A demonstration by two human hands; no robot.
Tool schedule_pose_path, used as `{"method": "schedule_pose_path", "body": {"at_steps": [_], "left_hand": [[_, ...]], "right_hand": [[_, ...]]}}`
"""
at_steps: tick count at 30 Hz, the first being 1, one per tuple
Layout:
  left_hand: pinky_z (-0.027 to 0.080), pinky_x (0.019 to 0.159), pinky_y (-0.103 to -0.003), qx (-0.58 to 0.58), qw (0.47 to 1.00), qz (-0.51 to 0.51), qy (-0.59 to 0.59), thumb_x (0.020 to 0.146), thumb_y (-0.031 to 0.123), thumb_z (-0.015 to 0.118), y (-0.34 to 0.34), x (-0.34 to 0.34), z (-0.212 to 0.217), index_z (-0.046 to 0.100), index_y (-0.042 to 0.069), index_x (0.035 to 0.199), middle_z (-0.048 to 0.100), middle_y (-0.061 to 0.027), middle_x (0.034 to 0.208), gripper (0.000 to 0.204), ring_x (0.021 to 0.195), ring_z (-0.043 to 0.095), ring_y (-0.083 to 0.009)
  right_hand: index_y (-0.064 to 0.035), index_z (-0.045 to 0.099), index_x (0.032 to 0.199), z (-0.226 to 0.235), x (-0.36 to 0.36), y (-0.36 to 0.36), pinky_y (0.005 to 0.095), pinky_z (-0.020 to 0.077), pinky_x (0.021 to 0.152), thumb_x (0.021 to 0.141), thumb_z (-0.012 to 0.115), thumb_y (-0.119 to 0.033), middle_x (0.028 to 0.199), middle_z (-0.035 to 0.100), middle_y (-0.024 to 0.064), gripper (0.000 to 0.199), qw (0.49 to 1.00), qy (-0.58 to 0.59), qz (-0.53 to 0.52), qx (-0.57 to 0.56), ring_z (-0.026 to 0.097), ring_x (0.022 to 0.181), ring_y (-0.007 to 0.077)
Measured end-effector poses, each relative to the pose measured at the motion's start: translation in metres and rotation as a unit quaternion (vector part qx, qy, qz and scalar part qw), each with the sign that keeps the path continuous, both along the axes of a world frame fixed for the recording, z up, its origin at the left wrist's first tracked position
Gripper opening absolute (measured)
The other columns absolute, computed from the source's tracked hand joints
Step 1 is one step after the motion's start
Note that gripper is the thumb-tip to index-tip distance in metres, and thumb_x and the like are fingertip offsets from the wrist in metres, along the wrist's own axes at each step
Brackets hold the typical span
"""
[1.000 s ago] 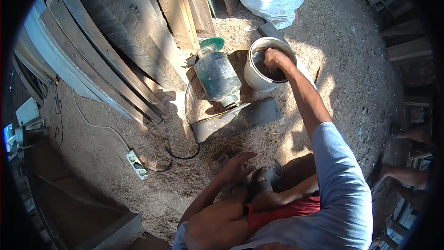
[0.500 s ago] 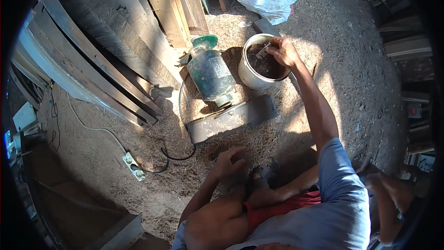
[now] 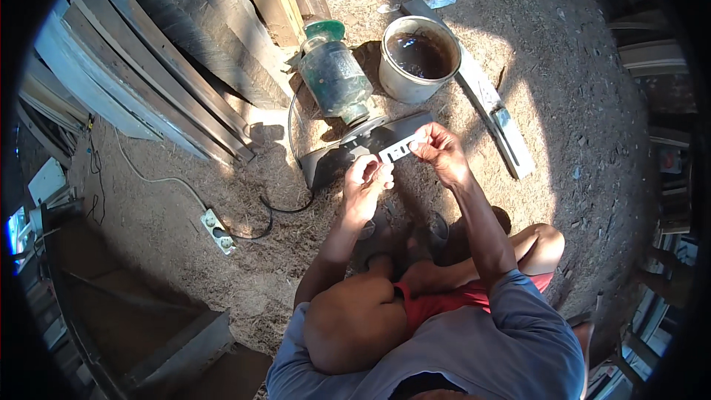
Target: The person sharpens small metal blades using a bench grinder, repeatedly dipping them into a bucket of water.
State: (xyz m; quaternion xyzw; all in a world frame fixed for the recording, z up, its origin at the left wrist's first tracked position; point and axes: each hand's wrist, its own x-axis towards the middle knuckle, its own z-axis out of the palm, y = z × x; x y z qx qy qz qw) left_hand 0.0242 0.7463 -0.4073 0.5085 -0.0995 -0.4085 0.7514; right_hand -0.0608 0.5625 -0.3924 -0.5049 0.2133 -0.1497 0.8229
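Now pinching a slotted metal plate (image 3: pixel 398 152) in the right hand (image 3: pixel 438 151), nearer than the bucket (image 3: pixel 404 86); holding the left hand (image 3: pixel 364 181) curled at the plate's left end, can't tell if gripping.

Patchy hard sunlight, deep shadows, curved edges, black rim

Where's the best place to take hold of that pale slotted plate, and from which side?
Probably by its short ends, coming in from left and right. The slotted plate is thin, flat and elongated, with dark openings along its middle, so end pinches should keep clear of these. The right hand pinches its right end; the left hand is at the other.
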Motion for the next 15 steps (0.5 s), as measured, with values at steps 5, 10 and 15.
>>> {"method": "schedule_pose_path", "body": {"at_steps": [5, 10, 15], "left_hand": [[0.049, 0.066, -0.026, -0.014, 0.999, 0.04, -0.001, 0.096, 0.004, 0.055, 0.035, -0.012, -0.034, 0.056, 0.0, 0.103, 0.06, -0.0065, 0.087, 0.009, 0.072, 0.055, -0.01], [0.049, 0.069, -0.025, 0.032, 0.995, 0.042, -0.079, 0.096, 0.008, 0.055, 0.074, 0.001, -0.027, 0.058, 0.0, 0.099, 0.062, -0.0042, 0.083, 0.009, 0.072, 0.056, -0.0079], [0.051, 0.072, -0.026, 0.083, 0.985, 0.107, -0.112, 0.096, 0.011, 0.057, 0.1, 0.016, 0.0, 0.057, 0.001, 0.102, 0.063, -0.0051, 0.084, 0.011, 0.075, 0.059, -0.0094]], "right_hand": [[-0.0056, 0.06, 0.096, -0.024, -0.017, 0.036, 0.0203, 0.0433, 0.06, 0.09, 0.067, -0.008, 0.08, 0.058, -0.0026, 0.01, 0.994, 0.06, 0.063, 0.062, 0.05, 0.065, 0.006], [-0.0013, 0.053, 0.125, -0.138, -0.005, 0.027, 0.0284, 0.0477, 0.072, 0.093, 0.056, -0.01, 0.112, 0.057, 0.0094, 0.033, 0.894, 0.217, -0.066, -0.386, 0.055, 0.085, 0.0143], [-0.0039, 0.051, 0.129, -0.08, 0.051, 0.107, 0.0393, 0.0392, 0.096, 0.074, 0.065, -0.01, 0.12, 0.054, 0.02, 0.058, 0.646, 0.359, 0.112, -0.664, 0.046, 0.115, 0.0316]]}}
